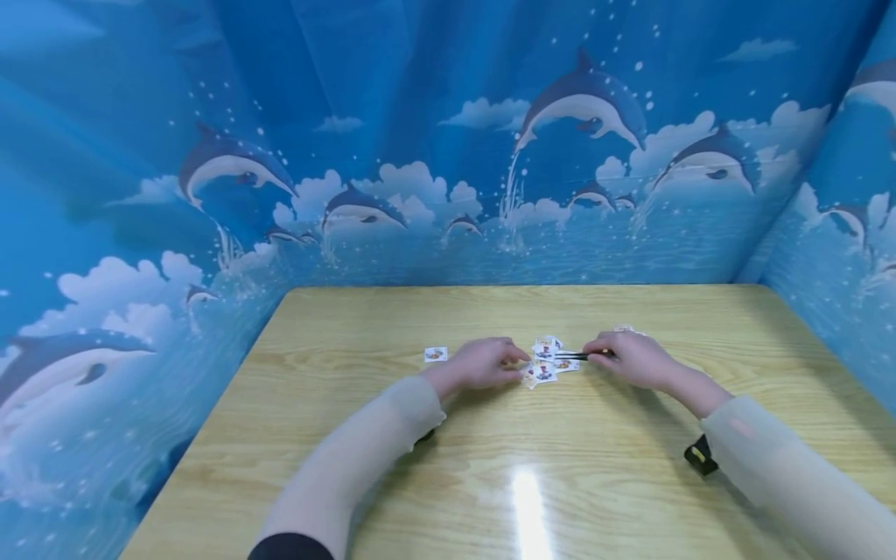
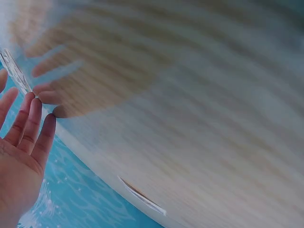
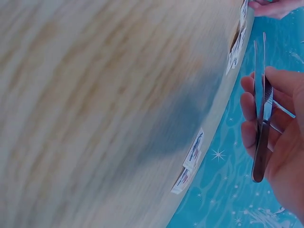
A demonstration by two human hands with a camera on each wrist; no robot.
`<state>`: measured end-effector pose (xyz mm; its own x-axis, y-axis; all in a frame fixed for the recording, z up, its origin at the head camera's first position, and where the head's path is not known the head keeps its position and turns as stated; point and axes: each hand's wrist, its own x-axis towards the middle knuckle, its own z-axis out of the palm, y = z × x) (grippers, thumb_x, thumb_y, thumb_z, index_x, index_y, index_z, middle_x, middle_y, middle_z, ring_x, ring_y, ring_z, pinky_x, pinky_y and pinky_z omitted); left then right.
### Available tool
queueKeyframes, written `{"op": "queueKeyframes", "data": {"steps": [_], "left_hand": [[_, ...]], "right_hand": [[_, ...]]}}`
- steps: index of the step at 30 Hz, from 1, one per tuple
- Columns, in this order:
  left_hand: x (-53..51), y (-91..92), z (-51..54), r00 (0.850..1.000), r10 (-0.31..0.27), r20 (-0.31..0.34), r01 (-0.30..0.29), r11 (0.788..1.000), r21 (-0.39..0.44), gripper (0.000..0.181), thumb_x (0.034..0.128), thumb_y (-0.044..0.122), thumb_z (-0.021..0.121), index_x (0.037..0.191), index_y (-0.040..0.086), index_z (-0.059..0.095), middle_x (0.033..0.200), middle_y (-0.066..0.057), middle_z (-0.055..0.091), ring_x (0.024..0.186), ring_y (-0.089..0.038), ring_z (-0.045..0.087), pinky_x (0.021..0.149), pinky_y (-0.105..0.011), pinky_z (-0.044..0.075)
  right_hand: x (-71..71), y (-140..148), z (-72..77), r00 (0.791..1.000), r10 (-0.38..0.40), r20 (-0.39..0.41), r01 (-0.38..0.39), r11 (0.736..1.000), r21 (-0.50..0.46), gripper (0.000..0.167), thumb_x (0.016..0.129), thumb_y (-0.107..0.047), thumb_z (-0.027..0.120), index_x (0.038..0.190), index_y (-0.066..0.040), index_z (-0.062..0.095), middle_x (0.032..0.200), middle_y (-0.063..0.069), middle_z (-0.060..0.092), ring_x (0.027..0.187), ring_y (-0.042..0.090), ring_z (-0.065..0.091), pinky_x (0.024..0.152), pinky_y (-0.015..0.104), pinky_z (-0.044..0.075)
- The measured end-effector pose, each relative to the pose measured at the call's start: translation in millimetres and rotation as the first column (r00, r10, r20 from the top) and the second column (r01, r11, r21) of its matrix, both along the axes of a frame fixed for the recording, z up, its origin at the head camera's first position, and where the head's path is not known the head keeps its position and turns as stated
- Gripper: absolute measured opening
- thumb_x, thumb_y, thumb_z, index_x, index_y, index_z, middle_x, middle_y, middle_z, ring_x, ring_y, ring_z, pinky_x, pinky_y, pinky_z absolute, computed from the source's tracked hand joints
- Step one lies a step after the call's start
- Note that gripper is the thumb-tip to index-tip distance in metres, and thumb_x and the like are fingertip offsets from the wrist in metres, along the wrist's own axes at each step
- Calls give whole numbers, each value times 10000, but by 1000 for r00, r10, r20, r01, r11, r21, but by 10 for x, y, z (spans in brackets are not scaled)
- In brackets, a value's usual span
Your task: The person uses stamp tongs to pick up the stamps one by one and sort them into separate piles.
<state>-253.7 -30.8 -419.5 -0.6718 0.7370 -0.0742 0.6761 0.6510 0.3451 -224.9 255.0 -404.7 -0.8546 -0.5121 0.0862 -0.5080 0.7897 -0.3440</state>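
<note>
In the head view a loose pile of small white picture cards [image 1: 544, 373] lies overlapping on the wooden table. My right hand [image 1: 637, 359] holds a pair of dark tweezers [image 1: 572, 356], their tips reaching over the pile from the right. Seen from the right wrist, the two tips of the tweezers [image 3: 262, 114] stand slightly apart, with nothing visible between them. Left of the pile, my left hand [image 1: 486, 363] rests its fingertips on the table by the cards' edge. Its fingers [image 2: 45, 137] look fairly straight in the left wrist view and hold nothing.
One single card [image 1: 435, 354] lies left of the left hand. More cards [image 1: 623, 327] lie behind the right hand, partly hidden by it. The table [image 1: 448, 490] ends at a blue curtain [image 1: 420, 117] printed with dolphins.
</note>
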Motion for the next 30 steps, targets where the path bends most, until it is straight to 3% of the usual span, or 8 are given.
{"op": "queueKeyframes", "data": {"steps": [7,12,22,30], "left_hand": [[-64,116,-19,998,-11,-58,8,999,-40,390,955,372,617,1323,242,612,1117,44,594,936,-67,561,753,-222,458],[-80,175,-21,997,-15,-78,11,998,-59,333,969,360,598,1279,252,650,1132,35,585,936,-85,546,768,-251,454],[-77,189,-26,999,11,-47,-14,997,-76,312,978,354,587,1267,261,658,1171,34,569,995,-99,541,806,-266,452],[-77,200,-28,997,-1,-73,-5,997,-80,319,969,356,602,1269,261,656,1179,31,574,1007,-97,540,812,-250,452]], "right_hand": [[-22,23,-10,1000,-16,-8,16,1000,12,198,936,-144,648,1090,-45,723,926,18,667,816,223,628,687,438,497],[-40,37,-3,1000,-16,-6,16,1000,7,197,940,-142,643,1091,-43,722,920,11,662,815,221,630,681,434,496],[-134,68,-2,1000,-10,-16,11,1000,25,201,940,-110,632,1094,-11,714,981,95,683,903,316,652,780,508,508],[-297,65,-46,999,-48,-15,48,997,56,212,950,-118,622,1110,-7,708,1037,159,683,964,361,640,826,533,492]]}}
